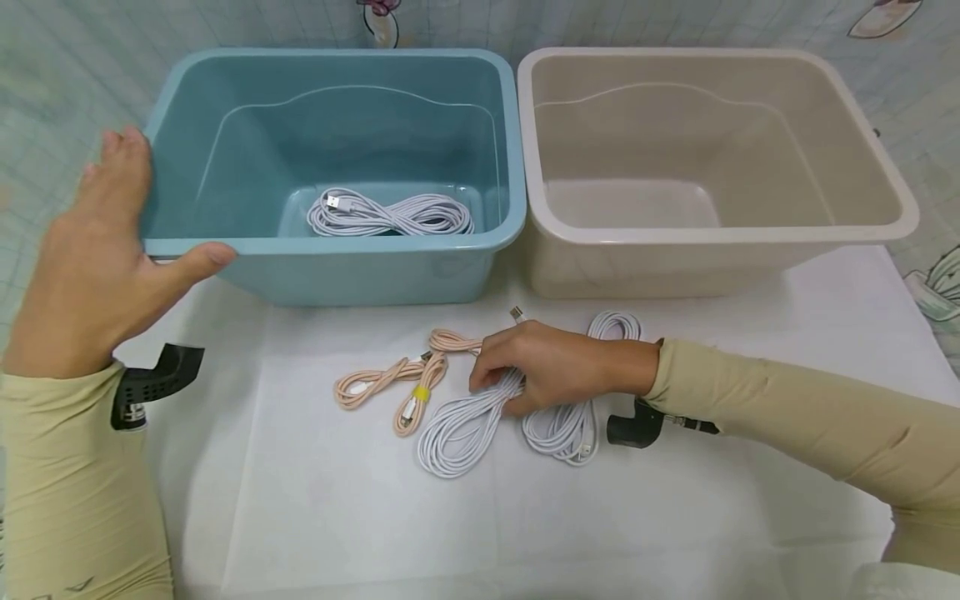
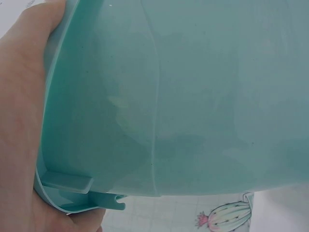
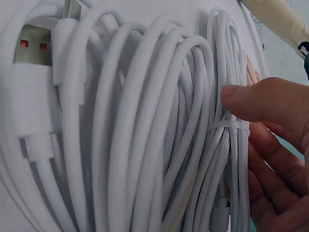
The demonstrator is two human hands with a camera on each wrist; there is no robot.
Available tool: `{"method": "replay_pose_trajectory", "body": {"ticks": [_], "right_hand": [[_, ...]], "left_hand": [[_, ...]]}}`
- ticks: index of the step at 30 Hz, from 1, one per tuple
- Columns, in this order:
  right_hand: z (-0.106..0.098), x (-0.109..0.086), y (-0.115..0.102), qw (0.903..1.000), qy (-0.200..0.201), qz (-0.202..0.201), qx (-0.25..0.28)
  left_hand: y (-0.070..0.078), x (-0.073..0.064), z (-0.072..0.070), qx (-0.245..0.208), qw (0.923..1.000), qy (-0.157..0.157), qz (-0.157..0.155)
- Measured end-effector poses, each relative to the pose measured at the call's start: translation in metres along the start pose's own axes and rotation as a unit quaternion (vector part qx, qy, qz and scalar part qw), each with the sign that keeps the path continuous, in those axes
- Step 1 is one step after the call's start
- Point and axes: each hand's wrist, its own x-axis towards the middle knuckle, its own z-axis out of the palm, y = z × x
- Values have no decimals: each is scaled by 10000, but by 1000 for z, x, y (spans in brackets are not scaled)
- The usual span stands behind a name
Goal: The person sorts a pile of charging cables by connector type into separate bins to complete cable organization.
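At the left front corner of the blue plastic bin (image 1: 360, 271), my left hand (image 1: 93, 242) grips the rim, its thumb along the front edge and its fingers at the left side. The left wrist view shows the same hand (image 2: 21, 111) against the bin's outer wall (image 2: 203, 106). My right hand (image 1: 551, 362) pinches a coiled white USB cable (image 1: 461, 433) near its middle, at its tie (image 3: 229, 124) in the right wrist view. Beside it a second white cable coil (image 1: 566, 433) lies partly under that hand. Peach cable coils (image 1: 375, 383) lie just left.
A beige bin (image 1: 712, 237) stands right beside the blue one at the back of the white-covered table (image 1: 337, 517). Inside the blue bin lies a white cable bundle (image 1: 390, 215). Black wrist mounts (image 1: 153, 383) are on both sleeves. Patterned cloth (image 1: 450, 25) is behind.
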Motion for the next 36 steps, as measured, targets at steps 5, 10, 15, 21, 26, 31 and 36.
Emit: {"method": "replay_pose_trajectory", "body": {"ticks": [5,10,15,21,26,31,36], "right_hand": [[3,-1,-2,9995,-183,-21,-252],[3,0,0,9989,-244,-58,-395],[4,2,4,9987,-278,-123,-415],[5,2,3,9988,-285,-49,-388],[5,3,2,9986,-306,30,-438],[6,2,1,9985,-285,39,-476],[6,3,1,9986,-245,-12,-470]], "left_hand": [[0,0,0,-21,10000,-14,27],[1,-1,-1,-65,9999,-55,59],[3,-1,-2,-94,9999,-66,58],[5,-1,-3,-65,10000,-75,5],[6,-2,-4,-34,10000,-59,-46],[3,-2,-2,-8,9999,-55,-102],[-1,-3,-1,-8,9999,-76,-133]]}}
